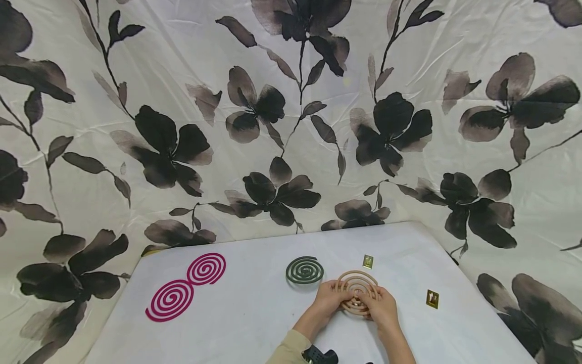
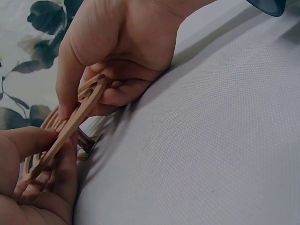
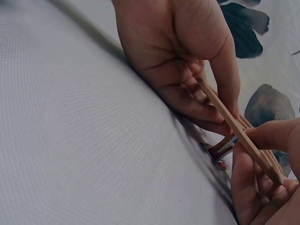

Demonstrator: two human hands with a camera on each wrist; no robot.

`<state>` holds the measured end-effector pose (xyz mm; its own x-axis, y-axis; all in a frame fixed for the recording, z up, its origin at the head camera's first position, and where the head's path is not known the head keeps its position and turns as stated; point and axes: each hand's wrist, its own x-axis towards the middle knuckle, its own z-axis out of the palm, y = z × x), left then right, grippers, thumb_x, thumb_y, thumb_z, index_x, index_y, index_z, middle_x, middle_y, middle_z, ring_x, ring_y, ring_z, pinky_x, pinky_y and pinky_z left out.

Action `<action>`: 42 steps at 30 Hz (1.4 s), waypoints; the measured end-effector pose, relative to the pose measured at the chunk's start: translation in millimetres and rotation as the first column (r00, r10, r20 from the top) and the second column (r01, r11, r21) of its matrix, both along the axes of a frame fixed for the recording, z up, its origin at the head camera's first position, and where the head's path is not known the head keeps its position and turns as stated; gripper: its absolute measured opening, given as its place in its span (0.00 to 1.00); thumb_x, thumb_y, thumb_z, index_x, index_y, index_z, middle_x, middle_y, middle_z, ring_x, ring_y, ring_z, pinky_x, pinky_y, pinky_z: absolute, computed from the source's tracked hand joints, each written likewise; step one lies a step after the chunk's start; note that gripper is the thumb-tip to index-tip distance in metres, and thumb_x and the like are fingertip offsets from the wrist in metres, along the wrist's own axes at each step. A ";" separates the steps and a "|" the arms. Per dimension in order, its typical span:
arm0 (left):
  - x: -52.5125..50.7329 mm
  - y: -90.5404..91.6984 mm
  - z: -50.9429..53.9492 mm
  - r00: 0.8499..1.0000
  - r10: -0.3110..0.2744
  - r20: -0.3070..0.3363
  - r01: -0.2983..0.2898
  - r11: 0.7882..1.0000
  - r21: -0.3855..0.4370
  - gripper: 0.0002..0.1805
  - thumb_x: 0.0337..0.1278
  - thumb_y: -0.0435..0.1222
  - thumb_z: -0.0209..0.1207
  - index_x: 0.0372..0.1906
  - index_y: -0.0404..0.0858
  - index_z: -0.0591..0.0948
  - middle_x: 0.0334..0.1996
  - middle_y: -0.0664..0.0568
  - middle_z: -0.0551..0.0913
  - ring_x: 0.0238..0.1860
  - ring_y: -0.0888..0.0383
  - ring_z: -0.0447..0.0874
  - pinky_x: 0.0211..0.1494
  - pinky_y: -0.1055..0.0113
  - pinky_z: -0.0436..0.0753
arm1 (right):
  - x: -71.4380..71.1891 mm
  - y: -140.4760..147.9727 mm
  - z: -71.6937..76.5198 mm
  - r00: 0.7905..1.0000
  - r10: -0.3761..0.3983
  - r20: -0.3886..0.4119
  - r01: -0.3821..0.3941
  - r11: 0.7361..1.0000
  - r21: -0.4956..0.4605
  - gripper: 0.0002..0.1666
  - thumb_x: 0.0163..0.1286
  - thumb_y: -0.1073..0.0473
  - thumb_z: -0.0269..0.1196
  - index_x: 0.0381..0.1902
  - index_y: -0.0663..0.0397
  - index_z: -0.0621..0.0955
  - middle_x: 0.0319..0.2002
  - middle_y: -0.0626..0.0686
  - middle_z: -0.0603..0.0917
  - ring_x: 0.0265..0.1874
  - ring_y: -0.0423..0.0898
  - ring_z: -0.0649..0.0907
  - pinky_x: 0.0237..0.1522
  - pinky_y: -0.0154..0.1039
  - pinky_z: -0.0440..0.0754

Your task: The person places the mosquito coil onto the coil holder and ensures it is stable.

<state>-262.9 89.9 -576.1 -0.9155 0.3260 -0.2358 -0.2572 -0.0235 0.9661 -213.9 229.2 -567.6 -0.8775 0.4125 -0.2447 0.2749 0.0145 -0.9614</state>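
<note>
Both hands hold a tan mosquito coil (image 1: 356,272) a little above the white table. My left hand (image 1: 328,299) pinches its left side, thumb on top and fingers underneath. On the other side my right hand (image 1: 383,305) grips it the same way, the thumbs near the middle. In the left wrist view the coil (image 2: 78,118) appears tilted, nearly edge-on. A small shiny metal piece (image 3: 220,151) sits below its middle, partly hidden by fingers; it looks like a coil stand. A dark green coil (image 1: 305,271) lies just left of the hands.
Two magenta coils (image 1: 171,299) lie touching at the table's left. One small gold metal square (image 1: 368,261) is behind the hands, and another gold square (image 1: 432,299) lies to the right. A patterned floral cloth (image 1: 273,197) hangs behind the white table (image 1: 245,323).
</note>
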 end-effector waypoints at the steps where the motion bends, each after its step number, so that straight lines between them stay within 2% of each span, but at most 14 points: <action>1: -0.2 0.2 -0.5 1.000 0.004 -0.006 -0.004 1.000 -0.002 0.21 0.51 0.30 0.68 0.51 0.28 0.78 0.35 0.50 0.84 0.34 0.61 0.84 0.35 0.69 0.83 | 0.0 -0.1 0.3 1.000 0.001 -0.003 -0.001 1.000 0.000 0.34 0.62 0.55 0.70 0.57 0.71 0.71 0.30 0.53 0.79 0.18 0.40 0.78 0.19 0.35 0.79; 8: -0.2 0.2 -2.4 0.999 0.021 -0.030 -0.022 1.000 -0.016 0.18 0.51 0.29 0.68 0.48 0.29 0.80 0.33 0.50 0.84 0.33 0.61 0.84 0.35 0.69 0.83 | -1.5 -1.9 0.4 1.000 0.001 -0.008 -0.001 1.000 0.005 0.29 0.63 0.56 0.69 0.54 0.69 0.72 0.28 0.53 0.79 0.17 0.41 0.78 0.18 0.35 0.79; 17: 2.1 0.8 -1.0 1.000 0.012 -0.014 -0.012 1.000 0.014 0.17 0.50 0.28 0.67 0.47 0.28 0.79 0.32 0.50 0.85 0.32 0.61 0.85 0.35 0.70 0.83 | -0.3 -0.2 -1.9 1.000 -0.008 0.016 0.008 1.000 0.015 0.31 0.62 0.54 0.70 0.54 0.69 0.72 0.26 0.52 0.79 0.16 0.40 0.78 0.18 0.35 0.79; 23: 0.5 -0.5 0.0 0.999 0.026 -0.028 -0.025 1.000 0.005 0.18 0.50 0.29 0.68 0.48 0.29 0.80 0.32 0.50 0.85 0.32 0.61 0.85 0.35 0.70 0.83 | -1.8 -2.1 0.4 1.000 -0.004 0.012 0.004 1.000 0.013 0.31 0.61 0.54 0.70 0.53 0.69 0.72 0.26 0.52 0.79 0.16 0.40 0.79 0.18 0.35 0.80; 28: -0.2 -1.9 -2.1 0.999 0.023 -0.035 -0.023 1.000 0.000 0.19 0.51 0.30 0.68 0.48 0.29 0.80 0.33 0.50 0.85 0.33 0.61 0.84 0.35 0.70 0.83 | -1.5 -2.9 1.4 1.000 0.006 0.012 -0.006 1.000 0.006 0.32 0.62 0.53 0.70 0.54 0.71 0.72 0.25 0.52 0.79 0.16 0.41 0.79 0.18 0.35 0.79; 35: -0.1 -0.8 -4.8 0.999 0.024 -0.035 -0.023 0.999 0.035 0.19 0.51 0.29 0.68 0.48 0.27 0.79 0.34 0.49 0.85 0.34 0.59 0.85 0.37 0.68 0.84 | 0.5 -2.5 1.7 1.000 0.007 0.013 -0.007 1.000 0.012 0.34 0.62 0.54 0.70 0.55 0.72 0.71 0.25 0.52 0.79 0.15 0.41 0.79 0.18 0.35 0.79; 42: 0.9 0.3 -4.9 0.999 0.027 -0.026 -0.027 1.000 0.006 0.20 0.50 0.30 0.69 0.49 0.28 0.78 0.34 0.49 0.83 0.32 0.61 0.84 0.35 0.69 0.84 | 2.3 -1.2 2.2 1.000 0.009 0.012 -0.010 1.000 0.012 0.32 0.63 0.56 0.69 0.56 0.72 0.71 0.26 0.52 0.79 0.16 0.41 0.79 0.18 0.35 0.80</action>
